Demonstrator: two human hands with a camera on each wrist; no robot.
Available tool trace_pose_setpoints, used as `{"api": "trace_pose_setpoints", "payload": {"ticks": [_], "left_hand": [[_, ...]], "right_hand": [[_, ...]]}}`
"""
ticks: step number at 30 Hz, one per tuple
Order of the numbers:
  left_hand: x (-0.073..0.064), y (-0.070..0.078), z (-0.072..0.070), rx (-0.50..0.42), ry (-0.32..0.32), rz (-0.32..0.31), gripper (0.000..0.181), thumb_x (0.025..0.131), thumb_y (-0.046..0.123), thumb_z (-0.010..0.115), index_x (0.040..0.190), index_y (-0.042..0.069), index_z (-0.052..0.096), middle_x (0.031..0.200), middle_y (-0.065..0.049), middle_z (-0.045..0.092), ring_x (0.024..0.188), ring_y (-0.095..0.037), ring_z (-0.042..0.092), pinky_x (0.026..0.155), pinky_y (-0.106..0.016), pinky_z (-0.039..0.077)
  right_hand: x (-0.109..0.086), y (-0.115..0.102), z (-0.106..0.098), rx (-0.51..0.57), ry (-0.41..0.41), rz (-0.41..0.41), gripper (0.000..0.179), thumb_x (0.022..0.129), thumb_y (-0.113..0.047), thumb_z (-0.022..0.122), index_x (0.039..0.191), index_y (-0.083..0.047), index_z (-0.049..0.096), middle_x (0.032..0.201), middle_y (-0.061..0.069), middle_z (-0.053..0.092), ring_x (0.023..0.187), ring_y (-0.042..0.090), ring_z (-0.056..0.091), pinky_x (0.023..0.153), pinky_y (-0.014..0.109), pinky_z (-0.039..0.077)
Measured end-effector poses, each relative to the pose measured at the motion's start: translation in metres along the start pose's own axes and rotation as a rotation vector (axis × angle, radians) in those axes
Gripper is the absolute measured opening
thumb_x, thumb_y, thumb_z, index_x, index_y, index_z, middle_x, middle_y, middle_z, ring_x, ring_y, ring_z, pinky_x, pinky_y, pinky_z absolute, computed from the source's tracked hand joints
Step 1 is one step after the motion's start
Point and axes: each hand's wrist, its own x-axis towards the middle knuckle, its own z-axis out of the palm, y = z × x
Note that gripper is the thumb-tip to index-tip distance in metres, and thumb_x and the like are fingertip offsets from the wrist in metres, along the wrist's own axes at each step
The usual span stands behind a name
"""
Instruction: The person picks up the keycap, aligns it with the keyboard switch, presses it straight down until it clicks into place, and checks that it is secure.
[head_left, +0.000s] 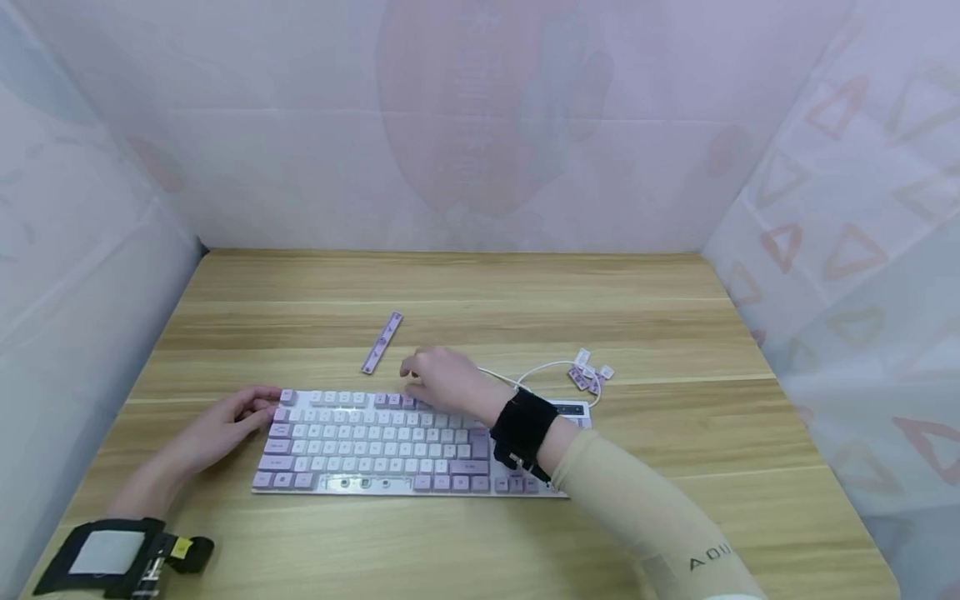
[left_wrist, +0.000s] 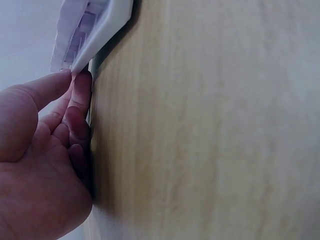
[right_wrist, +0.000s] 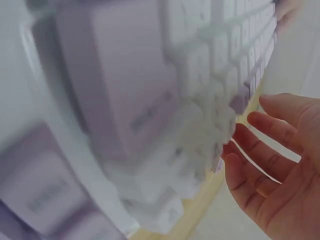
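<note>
A white keyboard (head_left: 375,450) with white and lilac keycaps lies on the table. In its bottom row is a long gap (head_left: 365,483) with bare switch mounts. My left hand (head_left: 213,433) is at the upper left corner and pinches the keyboard's edge, thumb on the rim and fingers low by the tabletop in the left wrist view. My right hand (head_left: 450,379) hovers at the back edge near the lilac top-row keys; its fingers are loosely bent and hold nothing in the right wrist view (right_wrist: 280,155). A long lilac bar (head_left: 382,342), like a space-bar keycap, lies behind the keyboard.
Several loose white and lilac keycaps (head_left: 581,379) lie in a small pile behind the keyboard's right end. A white cable (head_left: 551,364) loops beside them. Pale fabric walls (head_left: 487,167) surround the wooden table (head_left: 525,283) at the back and sides.
</note>
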Motion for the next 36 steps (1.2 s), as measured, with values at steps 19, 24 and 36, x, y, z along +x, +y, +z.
{"api": "trace_pose_setpoints", "payload": {"ticks": [19,24,36], "left_hand": [[-0.01,-0.01,0.008,0.007,-0.008,-0.014,0.051,0.105,0.044,0.047,0.14,0.008,0.049,0.113,-0.007,0.062,0.096,-0.016,0.052,0.076,-0.022,0.04],[-0.015,-0.012,0.012,-0.009,-0.007,-0.031,0.051,0.104,0.043,0.048,0.14,0.007,0.049,0.112,-0.007,0.063,0.095,-0.014,0.053,0.075,-0.021,0.041],[-0.02,-0.006,0.017,-0.035,-0.03,-0.056,0.053,0.104,0.044,0.048,0.142,0.006,0.048,0.115,-0.007,0.063,0.099,-0.016,0.054,0.077,-0.021,0.042]], "right_hand": [[0.064,-0.008,0.01,-0.481,-0.084,-0.165,0.045,0.107,-0.014,0.043,0.15,-0.024,0.044,0.159,0.003,0.038,0.147,0.023,0.038,0.117,0.035,0.036],[0.065,-0.011,0.018,-0.502,-0.143,-0.166,0.044,0.106,-0.014,0.044,0.148,-0.027,0.047,0.159,0.001,0.039,0.148,0.023,0.036,0.117,0.035,0.036],[0.061,-0.011,0.022,-0.363,-0.096,-0.173,0.02,0.101,-0.015,0.056,0.112,-0.02,0.072,0.111,-0.004,0.07,0.098,0.01,0.063,0.088,0.023,0.05]]}}
